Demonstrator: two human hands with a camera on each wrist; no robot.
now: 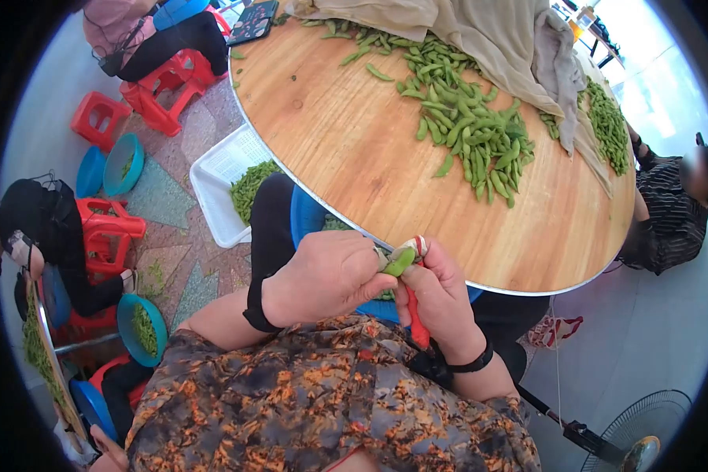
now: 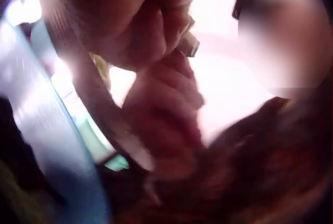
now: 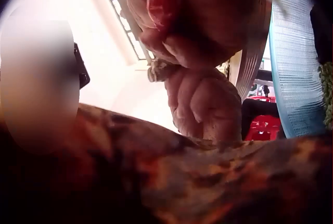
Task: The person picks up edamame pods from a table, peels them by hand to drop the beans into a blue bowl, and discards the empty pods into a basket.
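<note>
Just off the table's near edge, my two hands meet in the head view. My left hand (image 1: 326, 275) pinches a green soybean pod (image 1: 400, 262) between thumb and fingers. Against the pod's other side, my right hand (image 1: 442, 303) grips a tool with a red handle (image 1: 418, 321); its working end is hidden by the fingers. The wrist views look up from below, where the red handle (image 3: 160, 6) shows inside my right hand (image 3: 218, 21). Under the hands stands a blue basin (image 1: 305, 216), mostly covered.
A pile of pods (image 1: 480, 134) lies on the round wooden table (image 1: 330, 110), partly under a beige cloth (image 1: 519, 47). A white crate (image 1: 212, 189) with pods, red stools (image 1: 101, 118) and teal basins (image 1: 126, 161) stand left. A fan (image 1: 645, 440) is at lower right; people sit around.
</note>
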